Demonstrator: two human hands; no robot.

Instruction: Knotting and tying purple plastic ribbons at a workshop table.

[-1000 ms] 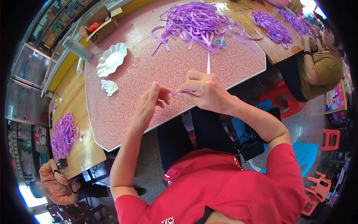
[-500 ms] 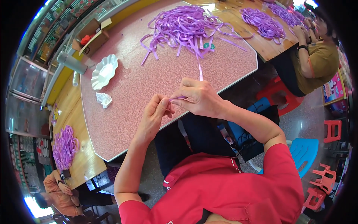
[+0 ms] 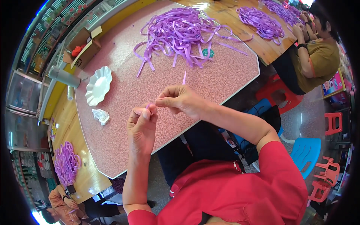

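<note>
Purple ribbon (image 3: 149, 106) in a fingertip pinch.
The left hand (image 3: 141, 127) grips it; the right hand (image 3: 179, 99), fingers drawn together, hides any grip. Beyond the right, nearer hand, a strip (image 3: 184, 78) points lengthwise toward the ribbon heap (image 3: 176, 33).

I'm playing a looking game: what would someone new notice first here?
Probably the big tangled pile of purple ribbon at the far side of the pink table. Next, perhaps, the bright red shirt along the bottom, and the white wavy-edged dish on the table's left.
</note>
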